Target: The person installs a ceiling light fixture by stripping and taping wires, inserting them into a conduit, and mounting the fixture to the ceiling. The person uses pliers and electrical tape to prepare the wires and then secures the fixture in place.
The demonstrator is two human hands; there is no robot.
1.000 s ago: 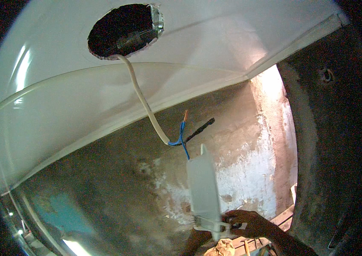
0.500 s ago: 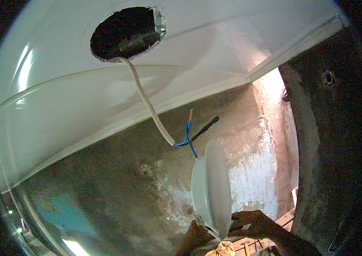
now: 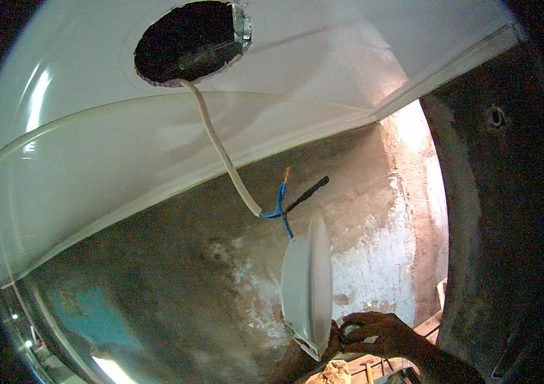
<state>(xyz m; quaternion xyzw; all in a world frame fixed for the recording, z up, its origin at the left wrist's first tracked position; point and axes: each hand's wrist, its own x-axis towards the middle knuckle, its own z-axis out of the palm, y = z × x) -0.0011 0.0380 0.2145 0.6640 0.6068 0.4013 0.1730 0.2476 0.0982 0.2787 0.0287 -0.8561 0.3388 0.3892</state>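
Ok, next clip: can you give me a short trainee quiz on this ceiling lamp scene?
1. Choose one. The white cable comes out of: A) a wall socket, B) the round hole in the ceiling, C) a duct in the floor.
2. True or false: the white round lamp is already seated in the hole.
3. Fill the gap: the right hand holds the lamp at its ____ edge.

Key: 1 B. 2 False; the lamp hangs well below the hole, with a blue wire running to it from the cable's end. 3 lower.
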